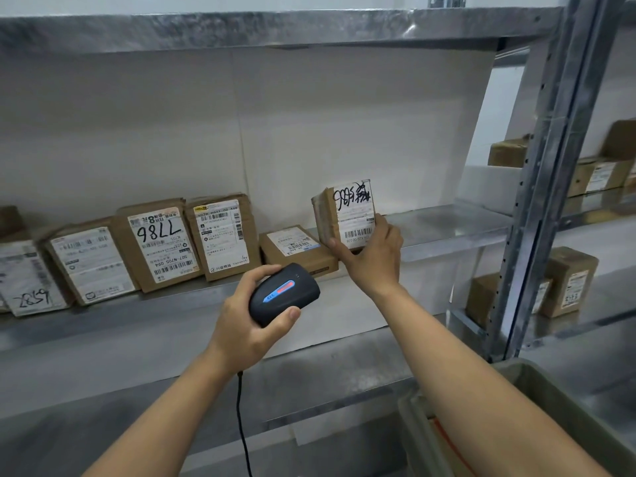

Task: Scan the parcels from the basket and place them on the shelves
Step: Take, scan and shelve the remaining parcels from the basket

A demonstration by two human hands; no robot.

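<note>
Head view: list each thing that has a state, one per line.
Left hand: grips the scanner.
Scanner: held, aimed towards the shelf.
Right hand: holds the upright parcel.
Upright parcel: standing on the shelf, label and barcode facing out.
Flat parcel: lying flat beside it.
Leaning parcels: tilted back in a row.
Basket: contents hidden by the right arm.

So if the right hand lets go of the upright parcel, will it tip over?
Possibly: the upright parcel stands on a narrow side on the shelf, so it may topple. It looks like stiff taped cardboard. The right hand holds it alone, so probably light.
</note>
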